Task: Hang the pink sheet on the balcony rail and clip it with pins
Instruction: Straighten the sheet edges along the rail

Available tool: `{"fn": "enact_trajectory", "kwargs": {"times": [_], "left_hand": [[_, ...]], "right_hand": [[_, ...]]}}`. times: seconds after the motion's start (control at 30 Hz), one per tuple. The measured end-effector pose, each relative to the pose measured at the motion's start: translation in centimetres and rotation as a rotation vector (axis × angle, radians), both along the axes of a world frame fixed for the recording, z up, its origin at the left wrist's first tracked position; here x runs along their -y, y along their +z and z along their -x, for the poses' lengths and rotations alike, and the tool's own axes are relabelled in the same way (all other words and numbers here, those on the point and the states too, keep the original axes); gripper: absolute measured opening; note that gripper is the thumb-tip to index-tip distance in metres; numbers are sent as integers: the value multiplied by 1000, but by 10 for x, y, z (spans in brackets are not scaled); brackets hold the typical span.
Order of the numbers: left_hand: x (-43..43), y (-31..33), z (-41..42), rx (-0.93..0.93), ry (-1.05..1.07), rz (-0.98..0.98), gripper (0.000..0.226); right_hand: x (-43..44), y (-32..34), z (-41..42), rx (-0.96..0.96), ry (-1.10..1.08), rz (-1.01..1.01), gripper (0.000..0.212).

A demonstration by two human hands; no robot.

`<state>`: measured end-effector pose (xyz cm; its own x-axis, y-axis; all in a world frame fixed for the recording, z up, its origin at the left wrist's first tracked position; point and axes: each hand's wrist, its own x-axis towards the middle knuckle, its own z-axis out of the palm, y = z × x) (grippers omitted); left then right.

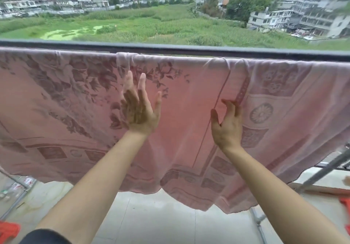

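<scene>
The pink sheet [79, 114], printed with darker flowers and borders, hangs draped over the dark balcony rail [170, 48] across the whole width of the head view. It bunches into folds at the rail near the middle. My left hand [139, 107] is open, fingers spread, flat against the sheet below the rail. My right hand [228, 124] is open too, its fingertips touching a vertical fold of the sheet. No pins are in sight.
Beyond the rail lie a green field and grey buildings far below. Under the sheet is a pale tiled floor [170, 224]. Metal poles [322, 171] slant at the right and lower left. Red plastic objects [8, 232] sit at both lower corners.
</scene>
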<state>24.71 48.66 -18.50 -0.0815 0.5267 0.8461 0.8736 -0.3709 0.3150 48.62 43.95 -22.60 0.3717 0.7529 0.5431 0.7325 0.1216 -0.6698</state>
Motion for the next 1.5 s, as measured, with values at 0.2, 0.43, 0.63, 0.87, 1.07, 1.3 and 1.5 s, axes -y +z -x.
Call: {"fn": "enact_trajectory", "kwargs": {"times": [0.2,0.43,0.63,0.87,1.07,1.3,1.5], "left_hand": [[-6,79,-127,-288,-310,-189,57],[23,92,-289,-556,-402,159,55],[27,87,-356,-366,-193,298,51],[58,68,-416,-123,-125,22,29],[120,32,-527,-228,-287,162,61],[101,37,-577,32,-224,164,9],[80,62,-567,369,-300,-90,9]], "right_hand": [[33,43,-101,-281,-451,-142,80],[92,57,-252,-478,-619,-40,97],[112,62,-354,-683,-16,132,28],[108,90,-440,-417,-30,8,17],[98,111,-481,-56,-179,-143,38],[64,148,-514,391,241,112,69],[29,185,-520,637,409,106,65]]}}
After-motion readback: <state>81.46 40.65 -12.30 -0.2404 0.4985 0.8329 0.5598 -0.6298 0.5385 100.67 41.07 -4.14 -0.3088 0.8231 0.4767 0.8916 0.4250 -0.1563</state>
